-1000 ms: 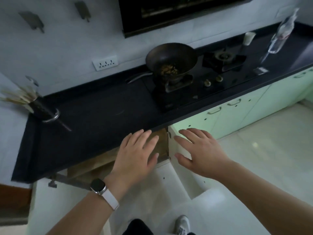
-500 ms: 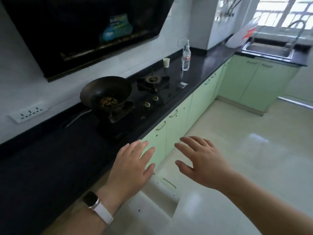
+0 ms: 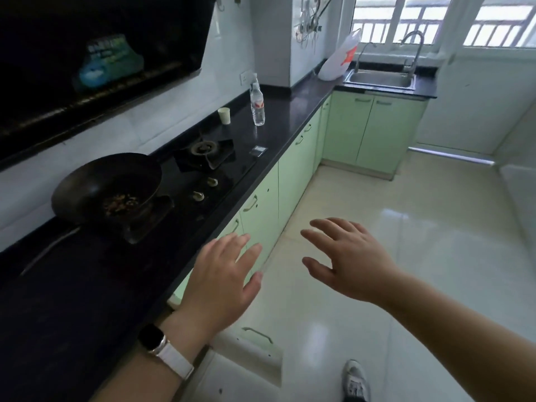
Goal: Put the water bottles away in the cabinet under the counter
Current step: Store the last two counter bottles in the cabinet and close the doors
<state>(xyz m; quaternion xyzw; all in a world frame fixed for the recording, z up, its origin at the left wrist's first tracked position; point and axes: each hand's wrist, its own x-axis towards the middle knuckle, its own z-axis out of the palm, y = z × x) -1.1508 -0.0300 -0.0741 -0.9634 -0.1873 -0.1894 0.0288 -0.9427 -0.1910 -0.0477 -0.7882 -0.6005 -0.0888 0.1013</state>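
A clear water bottle (image 3: pixel 257 104) with a red label stands upright on the black counter (image 3: pixel 293 111), far beyond the stove. My left hand (image 3: pixel 223 281) hovers with straight fingers over the counter's front edge, holding nothing. My right hand (image 3: pixel 348 259) is spread flat in the air over the floor, also holding nothing. Below my left wrist an open cabinet door (image 3: pixel 255 358) with a metal handle swings out from under the counter. The cabinet's inside is hidden.
A black wok (image 3: pixel 107 187) with food sits on the gas stove (image 3: pixel 203 161). A paper cup (image 3: pixel 224 115) stands left of the bottle. Green cabinet doors (image 3: pixel 293 175) line the counter to a corner sink (image 3: pixel 380 79). A white bag (image 3: pixel 339 58) leans there. My shoe (image 3: pixel 355 381) is on the tiled floor.
My view has swung up and to the right, from the open cabinet to the length of the counter and the bottle. Both hands stay flat and hold nothing.
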